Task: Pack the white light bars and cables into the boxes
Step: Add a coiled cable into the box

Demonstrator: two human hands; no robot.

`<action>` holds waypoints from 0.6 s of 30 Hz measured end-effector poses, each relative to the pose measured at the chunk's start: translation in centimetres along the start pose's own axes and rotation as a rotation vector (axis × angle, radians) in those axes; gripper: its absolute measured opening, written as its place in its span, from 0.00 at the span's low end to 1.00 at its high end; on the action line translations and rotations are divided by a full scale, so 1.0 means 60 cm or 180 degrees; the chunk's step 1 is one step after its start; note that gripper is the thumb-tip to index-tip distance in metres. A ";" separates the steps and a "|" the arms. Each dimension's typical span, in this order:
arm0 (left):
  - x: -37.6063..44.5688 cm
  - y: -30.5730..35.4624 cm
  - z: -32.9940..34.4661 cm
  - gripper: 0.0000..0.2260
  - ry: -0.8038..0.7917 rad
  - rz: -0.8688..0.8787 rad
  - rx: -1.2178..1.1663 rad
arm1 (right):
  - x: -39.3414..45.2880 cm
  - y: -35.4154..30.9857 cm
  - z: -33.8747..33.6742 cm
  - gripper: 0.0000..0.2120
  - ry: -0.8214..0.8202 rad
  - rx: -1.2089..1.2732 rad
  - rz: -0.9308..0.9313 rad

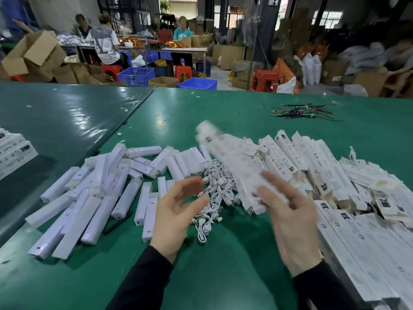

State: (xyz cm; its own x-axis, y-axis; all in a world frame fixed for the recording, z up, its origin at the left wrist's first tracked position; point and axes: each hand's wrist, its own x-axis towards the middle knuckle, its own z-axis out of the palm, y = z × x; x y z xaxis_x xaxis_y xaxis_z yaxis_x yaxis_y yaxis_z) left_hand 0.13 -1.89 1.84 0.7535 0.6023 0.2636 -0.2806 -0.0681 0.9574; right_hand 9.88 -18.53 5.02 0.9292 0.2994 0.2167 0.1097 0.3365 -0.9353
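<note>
While the green tabletop [223,113] is pretty cluttered, both hands hover over the middle holding nothing I can make out. The left hand [176,217] has its fingers loosely curled, the right hand [292,222] is spread out and blurry. A blurred white box [232,162] sits just past the right fingers, touching or not I can't tell. Light bars [89,198] are heaped at 9 o'clock, cables [214,193] tangled between the hands, boxes [335,175] piled at 3 o'clock.
</note>
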 end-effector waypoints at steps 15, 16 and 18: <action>0.006 0.015 0.000 0.24 0.0222 -0.0823 -0.1144 | -0.048 0.029 0.049 0.14 -0.1765 -0.0614 0.1397; 0.005 0.017 0.002 0.22 0.0242 -0.0905 -0.1106 | -0.048 0.029 0.049 0.13 -0.1790 -0.0575 0.1461; 0.003 0.019 0.004 0.19 0.0201 -0.1084 -0.1213 | -0.049 0.028 0.050 0.14 -0.1825 -0.0499 0.1557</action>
State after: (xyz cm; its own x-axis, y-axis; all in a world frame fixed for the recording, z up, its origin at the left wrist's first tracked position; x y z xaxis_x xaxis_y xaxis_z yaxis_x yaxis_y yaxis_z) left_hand 0.09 -2.05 3.01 0.8057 0.5876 -0.0746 -0.2312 0.4279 0.8737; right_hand 6.27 -16.19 3.67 0.5612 0.8119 -0.1607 -0.1783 -0.0710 -0.9814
